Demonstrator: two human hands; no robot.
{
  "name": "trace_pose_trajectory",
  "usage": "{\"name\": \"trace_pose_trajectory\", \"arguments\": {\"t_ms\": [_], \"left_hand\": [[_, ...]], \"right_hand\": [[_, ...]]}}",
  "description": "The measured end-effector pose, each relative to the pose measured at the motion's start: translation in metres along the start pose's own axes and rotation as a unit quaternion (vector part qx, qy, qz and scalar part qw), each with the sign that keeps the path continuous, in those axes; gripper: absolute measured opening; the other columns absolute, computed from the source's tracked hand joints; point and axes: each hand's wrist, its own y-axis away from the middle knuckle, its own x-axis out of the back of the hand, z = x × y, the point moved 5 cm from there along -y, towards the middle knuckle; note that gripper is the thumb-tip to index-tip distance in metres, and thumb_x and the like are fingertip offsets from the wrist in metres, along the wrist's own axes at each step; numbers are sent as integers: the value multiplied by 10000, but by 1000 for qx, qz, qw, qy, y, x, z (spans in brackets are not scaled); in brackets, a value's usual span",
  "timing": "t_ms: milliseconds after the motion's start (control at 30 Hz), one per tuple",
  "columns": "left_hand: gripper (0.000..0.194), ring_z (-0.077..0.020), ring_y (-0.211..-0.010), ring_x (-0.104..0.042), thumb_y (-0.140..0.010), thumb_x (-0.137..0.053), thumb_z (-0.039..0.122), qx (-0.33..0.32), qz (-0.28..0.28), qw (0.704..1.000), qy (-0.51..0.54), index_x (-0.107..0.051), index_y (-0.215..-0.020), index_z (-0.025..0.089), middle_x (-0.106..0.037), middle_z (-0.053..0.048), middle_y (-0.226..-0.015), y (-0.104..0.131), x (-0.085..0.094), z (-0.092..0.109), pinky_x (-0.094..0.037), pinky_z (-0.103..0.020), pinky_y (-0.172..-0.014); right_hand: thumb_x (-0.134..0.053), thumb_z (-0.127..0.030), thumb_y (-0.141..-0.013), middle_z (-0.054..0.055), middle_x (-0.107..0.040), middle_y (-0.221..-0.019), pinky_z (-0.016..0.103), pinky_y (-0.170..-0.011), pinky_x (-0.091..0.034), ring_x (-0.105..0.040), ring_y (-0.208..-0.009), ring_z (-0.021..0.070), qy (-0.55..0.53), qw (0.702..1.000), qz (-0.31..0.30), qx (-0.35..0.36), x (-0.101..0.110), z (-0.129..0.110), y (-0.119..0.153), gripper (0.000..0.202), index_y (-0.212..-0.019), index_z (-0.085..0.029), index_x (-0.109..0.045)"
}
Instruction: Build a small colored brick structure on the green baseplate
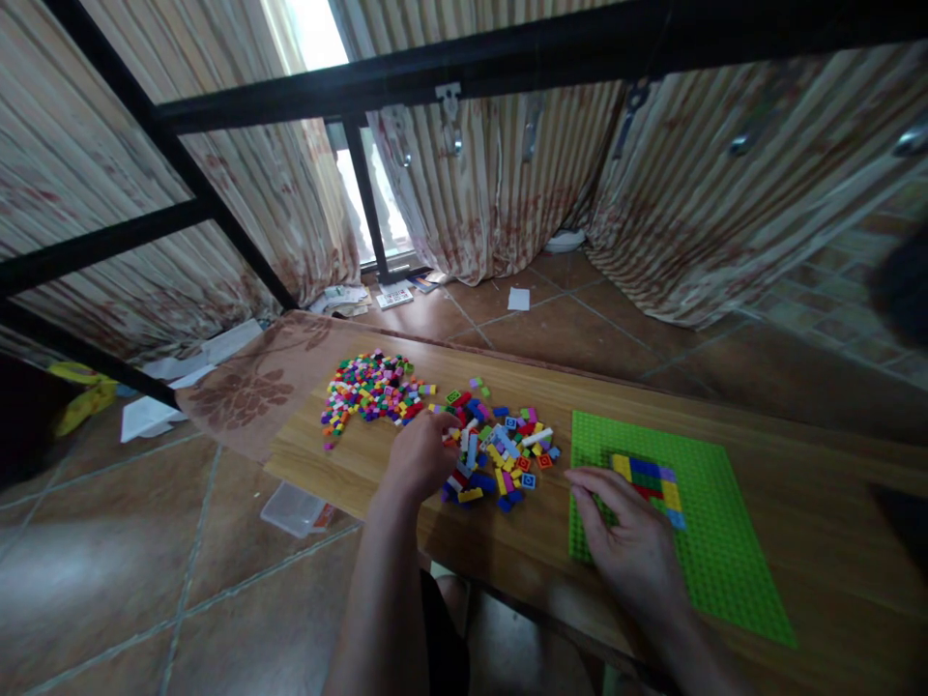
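Note:
My left hand point(424, 454) reaches into the near side of a pile of larger toy building bricks point(507, 449), its fingers curled in among them. Whatever lies between those fingertips is hidden. My right hand point(634, 546) hovers over the left part of a green studded baseplate point(732, 551), thumb and fingers drawn together near the plate's left edge. Anything in that pinch is too small to make out. Just beyond the right hand, a block of joined bricks point(652, 474) in yellow, blue, red, purple and light blue sits on the baseplate, partly covered by the fingers.
Small mixed bricks point(373, 387) are heaped farther left on the wooden tabletop point(819, 483). A patterned brown cloth point(253, 387) extends past its left end. On the tiled floor is a clear plastic box point(292, 509). Black metal bars point(507, 58) and striped curtains stand behind.

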Motion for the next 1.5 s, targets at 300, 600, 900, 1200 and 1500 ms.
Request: {"name": "trace_pose_trajectory", "arguments": {"t_ms": [300, 600, 900, 1200, 1500], "left_hand": [[287, -210, -885, -618, -738, -584, 191, -19, -17, 999, -42, -672, -1006, 245, -646, -61, -971, -2, -10, 12, -444, -294, -784], [159, -185, -802, -618, -766, -591, 268, -14, 4, 1000, -18, -636, -897, 188, -673, -57, -908, -5, -4, 10, -419, -265, -688], [192, -160, -713, -634, -768, -590, 279, -25, 4, 987, 159, -610, -914, 155, -697, -43, -836, -5, -2, 12, -442, -235, -608], [190, -148, -671, -624, -752, -535, 170, -10, 12, 994, 106, -644, -907, 155, -706, -38, -786, -6, -4, 10, -431, -221, -590], [210, -154, -635, -602, -783, -526, 242, -48, -4, 995, 86, -653, -929, 159, -682, -31, -742, -8, -7, 12, -417, -235, -562]], "right_hand": [[-501, -229, -916, 59, -703, -983, 333, -827, -530, -657, -924, 185, -2, 1000, 2, 2, 2, -1, 0, 179, -982, -215, -667], [-501, -224, -917, 48, -703, -975, 315, -819, -523, -660, -911, 175, 17, 999, 31, -13, 18, 1, -5, 176, -972, -224, -669], [-484, -152, -904, 66, -678, -1049, 371, -880, -483, -597, -986, 209, 44, 998, -39, 32, -13, -7, -1, 236, -1074, -196, -642], [-511, -172, -897, 87, -650, -1080, 424, -880, -450, -542, -995, 254, 95, 992, -66, 45, -36, -15, -6, 242, -1103, -187, -637], [-555, -154, -879, 72, -654, -954, 400, -824, -443, -534, -908, 240, 85, 991, -87, 48, -47, -26, -3, 172, -1026, -178, -642]]}}
